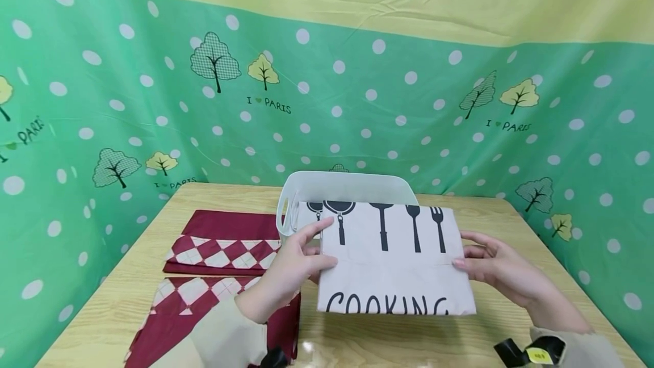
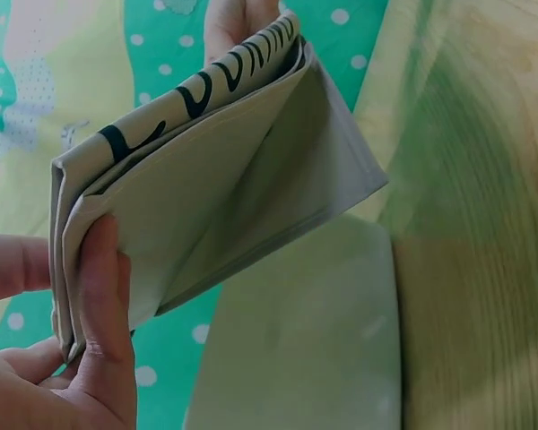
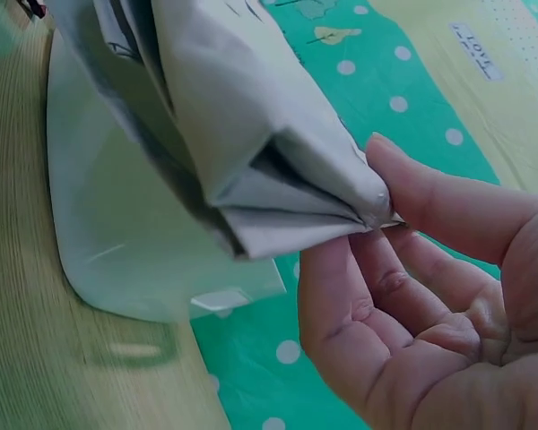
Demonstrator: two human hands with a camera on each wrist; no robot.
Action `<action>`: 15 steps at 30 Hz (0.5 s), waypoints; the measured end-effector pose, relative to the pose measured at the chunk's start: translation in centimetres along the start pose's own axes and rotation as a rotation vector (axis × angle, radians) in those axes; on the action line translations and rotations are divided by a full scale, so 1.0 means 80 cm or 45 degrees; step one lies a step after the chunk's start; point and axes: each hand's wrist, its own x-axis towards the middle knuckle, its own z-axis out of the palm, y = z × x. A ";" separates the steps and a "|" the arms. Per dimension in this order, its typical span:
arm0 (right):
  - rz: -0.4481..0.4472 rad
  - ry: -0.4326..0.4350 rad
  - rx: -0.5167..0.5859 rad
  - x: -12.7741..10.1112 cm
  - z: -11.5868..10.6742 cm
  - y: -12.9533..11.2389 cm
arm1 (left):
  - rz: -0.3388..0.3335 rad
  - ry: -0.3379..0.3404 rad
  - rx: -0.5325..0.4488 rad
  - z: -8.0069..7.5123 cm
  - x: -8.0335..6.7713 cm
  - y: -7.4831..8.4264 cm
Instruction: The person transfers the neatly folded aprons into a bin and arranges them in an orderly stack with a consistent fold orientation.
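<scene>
folded white cloth point(image 1: 395, 274), black utensil prints plus "cooking" lettering, is up off the tabletop point(image 1: 475, 217), just in front of the white bin point(image 1: 352, 183) and hiding much of it in the head view. left grip point(image 1: 293, 257) pinches the left edge, thumb and fingers closed down to the thickness of the layers; right grip point(image 1: 506, 268) pinches the right edge the same way, narrow.

handling, my guess: light, soft, a bit crisp along the creases, not fragile, not very slippery. layers gape underneath in both wrist views, so a loose hold probably lets the fold come undone. best hold: both side edges, all layers together.

around: two maroon cloths with a diamond pattern, far one point(image 1: 232, 220) and near one point(image 1: 278, 328), lie flat at left, the near one partly under the left forearm. bin rim is the main obstacle; can't tell if cloth touches it. green dotted curtain point(image 1: 332, 101) hangs behind.
</scene>
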 end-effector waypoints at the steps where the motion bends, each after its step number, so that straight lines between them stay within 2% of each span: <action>1: 0.002 0.003 -0.005 0.001 0.002 -0.002 | -0.002 -0.004 0.002 -0.002 0.000 0.001; 8: 0.012 0.010 -0.030 0.013 0.012 -0.013 | 0.012 -0.021 0.089 -0.018 -0.002 0.010; 15: -0.008 -0.008 -0.014 0.022 0.018 -0.024 | -0.022 0.016 0.168 -0.027 0.000 0.013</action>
